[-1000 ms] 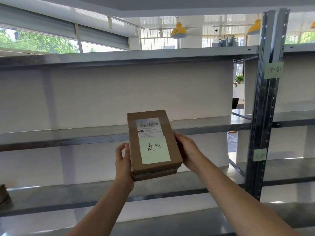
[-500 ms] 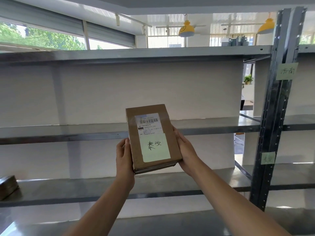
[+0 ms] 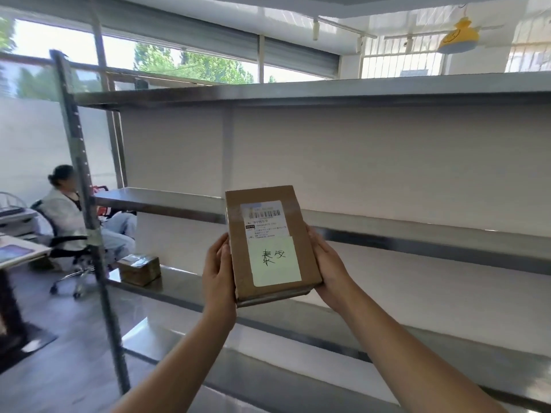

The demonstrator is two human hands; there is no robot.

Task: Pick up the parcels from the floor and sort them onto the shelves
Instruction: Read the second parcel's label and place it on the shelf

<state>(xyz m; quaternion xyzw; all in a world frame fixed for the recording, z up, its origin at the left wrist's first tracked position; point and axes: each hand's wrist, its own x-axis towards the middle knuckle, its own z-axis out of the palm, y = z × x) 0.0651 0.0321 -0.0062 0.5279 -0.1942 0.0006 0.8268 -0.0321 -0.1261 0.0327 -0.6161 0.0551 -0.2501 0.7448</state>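
I hold a flat brown cardboard parcel (image 3: 268,242) upright in front of me, its barcode label and a pale note with handwritten characters facing me. My left hand (image 3: 219,272) grips its left edge and my right hand (image 3: 329,263) grips its right edge and lower corner. Behind it runs a grey metal shelving unit with several levels; the middle shelf (image 3: 417,236) passes just behind the parcel's top. A second brown parcel (image 3: 139,268) lies on the lower shelf (image 3: 185,289) near its left end.
The rack's front left upright post (image 3: 89,210) stands to my left. Beyond it a person (image 3: 71,216) sits on an office chair beside a desk (image 3: 18,251). White panels back each shelf level. Windows run along the far wall.
My view has swung left: the right post with its green notes has left the frame, and the left post, the seated person and the shelved parcel have come in. Both hands still hold the parcel.
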